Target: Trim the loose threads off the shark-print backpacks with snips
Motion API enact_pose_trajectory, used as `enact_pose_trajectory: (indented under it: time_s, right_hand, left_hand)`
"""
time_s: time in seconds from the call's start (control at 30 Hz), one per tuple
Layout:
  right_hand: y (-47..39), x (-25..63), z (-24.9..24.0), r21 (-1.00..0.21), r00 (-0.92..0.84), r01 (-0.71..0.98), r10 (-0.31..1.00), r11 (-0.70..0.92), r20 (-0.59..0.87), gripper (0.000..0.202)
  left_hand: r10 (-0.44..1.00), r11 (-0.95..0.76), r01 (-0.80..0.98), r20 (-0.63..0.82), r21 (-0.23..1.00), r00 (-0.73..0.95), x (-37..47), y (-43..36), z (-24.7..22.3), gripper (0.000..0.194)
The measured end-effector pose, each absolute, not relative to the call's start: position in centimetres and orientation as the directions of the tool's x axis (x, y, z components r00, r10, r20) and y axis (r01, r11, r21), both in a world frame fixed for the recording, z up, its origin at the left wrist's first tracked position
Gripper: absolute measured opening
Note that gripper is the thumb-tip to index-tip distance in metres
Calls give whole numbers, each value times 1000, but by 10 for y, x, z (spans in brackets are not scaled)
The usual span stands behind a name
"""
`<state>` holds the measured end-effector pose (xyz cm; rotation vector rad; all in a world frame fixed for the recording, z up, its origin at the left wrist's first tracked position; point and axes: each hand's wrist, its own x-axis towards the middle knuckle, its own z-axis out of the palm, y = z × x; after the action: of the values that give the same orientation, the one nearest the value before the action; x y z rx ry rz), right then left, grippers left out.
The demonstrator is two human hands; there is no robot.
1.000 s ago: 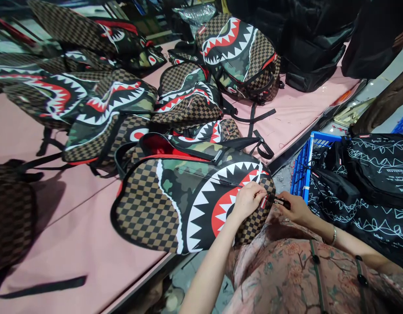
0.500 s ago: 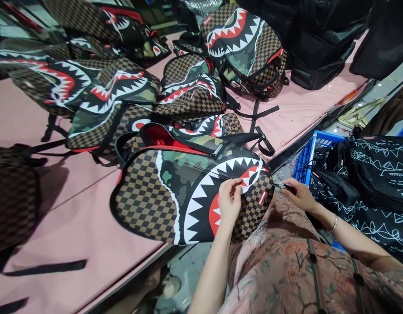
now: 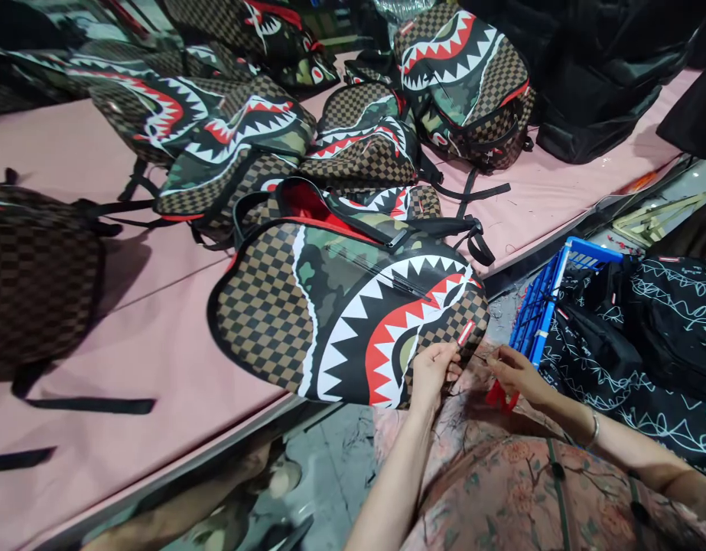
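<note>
A checkered backpack [image 3: 358, 329] with a camouflage band and a shark-mouth print lies on its side at the table's edge, its near end over my lap. My left hand [image 3: 436, 375] is closed at that end, thumb and fingers pinched against the fabric just below a small red-and-white label [image 3: 466, 334]. Just off the bag's end, my right hand [image 3: 518, 375] is closed with its fingertips together. A red-handled tool [image 3: 502, 396], which looks like thread snips, hangs under its fingers; the blades are hidden. Whether a thread is between the fingertips is too small to tell.
More shark-print backpacks [image 3: 238, 130] are heaped behind on the pink table [image 3: 174, 329]. A brown checkered bag [image 3: 40, 283] with loose straps stands at left. Black bags [image 3: 593, 84] sit at the back right. A blue crate [image 3: 539, 306] at right holds black bags with white scribbles.
My left hand has moved from the shark print down to the label end. My right hand has turned and come lower, showing the red tool beneath it. The whole view has shifted.
</note>
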<state>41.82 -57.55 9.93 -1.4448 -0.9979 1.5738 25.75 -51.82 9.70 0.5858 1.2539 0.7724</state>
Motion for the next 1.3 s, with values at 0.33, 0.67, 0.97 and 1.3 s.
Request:
enact_pose_trajectory:
  time_s: [0.33,0.67,0.97,1.3]
  right_hand:
    - [-571,387,104,-735,-137,-431,843,-523,-519,38]
    - [-570,392,105,-868,-81,-296,916,-399,-393,34]
    - [-502,500,123,-712,-270,589,923,383,273,22]
    - [-458,491,150,-277,-715,605,663,746,224,30]
  left_hand:
    - [905,421,-276,-420,864,66,262,-536,88,25]
    - [930,367,-165,-364,915,50,254,-547,86,28]
    - [858,-83,114,12,990,514,250,-565,115,30]
    - [996,-81,456,59,886,63,252,-545,95,10]
